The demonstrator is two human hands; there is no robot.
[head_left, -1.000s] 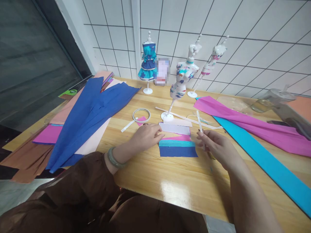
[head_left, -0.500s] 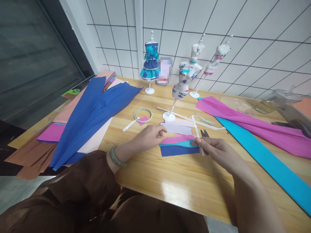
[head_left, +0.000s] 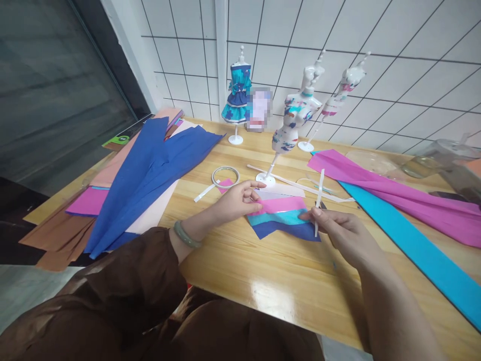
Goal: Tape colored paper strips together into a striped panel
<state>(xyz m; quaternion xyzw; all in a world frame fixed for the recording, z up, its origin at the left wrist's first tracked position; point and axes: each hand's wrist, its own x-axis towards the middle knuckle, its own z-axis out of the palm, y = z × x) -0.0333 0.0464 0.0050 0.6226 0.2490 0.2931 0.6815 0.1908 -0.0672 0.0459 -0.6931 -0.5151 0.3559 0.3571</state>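
Observation:
A layered piece of crepe paper (head_left: pixel 281 216), with pink, turquoise and dark blue bands, is held between my two hands just over the table. My left hand (head_left: pixel 242 200) pinches its upper left corner between thumb and fingers. At its right edge, my right hand (head_left: pixel 332 228) is closed on the paper and on a narrow white strip (head_left: pixel 319 193) that stands up from the fingers. Behind the layered piece lies a pale lilac paper piece (head_left: pixel 278 191). Scissors, mostly hidden, show dark tips (head_left: pixel 322 204) behind my right hand.
A tape roll (head_left: pixel 225 177) lies left of centre over a pink scrap. Three small mannequins stand behind: one in a blue dress (head_left: pixel 238 95), one paint-marked (head_left: pixel 291 120), another (head_left: pixel 343 93). Blue crepe paper (head_left: pixel 146 175) lies left; pink (head_left: pixel 394 193) and turquoise sheets (head_left: pixel 413 255) lie right.
My hands have lifted the layered paper slightly, and its dark blue lower edge now hangs wavy. The white strip has swung more upright in my right hand. The view has shifted slightly.

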